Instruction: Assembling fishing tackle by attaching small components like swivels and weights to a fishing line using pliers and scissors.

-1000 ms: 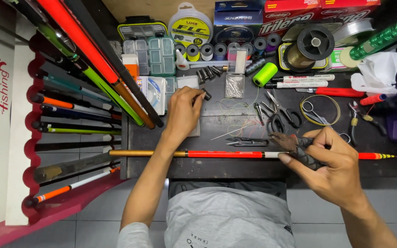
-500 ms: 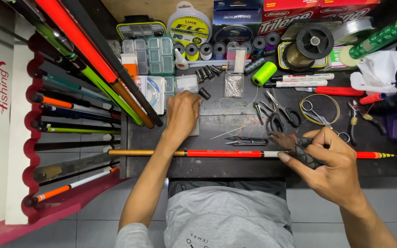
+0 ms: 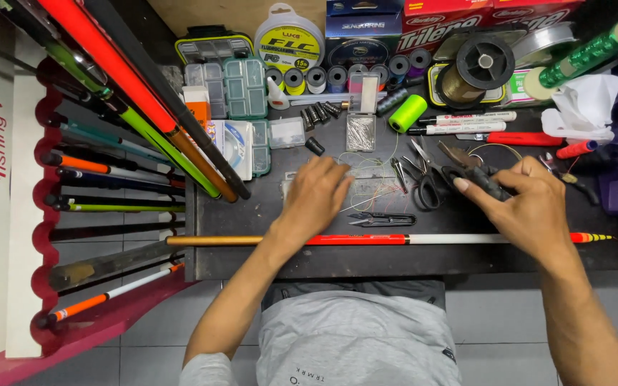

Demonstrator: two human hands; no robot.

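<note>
A long rod (image 3: 366, 239) with gold, red and white sections lies across the dark table (image 3: 252, 261) near its front edge. My left hand (image 3: 316, 196) rests palm down just behind the rod, fingers curled over thin strands of line (image 3: 373, 187); nothing shows in its grip. My right hand (image 3: 534, 207) hovers behind the rod's white part and pinches a small dark object (image 3: 486, 183) between thumb and fingers. Black snips (image 3: 384, 219) lie between the two hands.
Scissors (image 3: 427, 182) and pliers (image 3: 459, 157) lie beside my right hand. Behind them are a green thread spool (image 3: 408, 113), a clear pin box (image 3: 360, 132), compartment boxes (image 3: 244, 86), line spools (image 3: 484, 61) and markers (image 3: 466, 121). Rods (image 3: 109, 164) fill a red rack at left.
My right hand lifted off the rod and moved back with the dark object. My left hand slid toward me and to the right, onto the strands of line.
</note>
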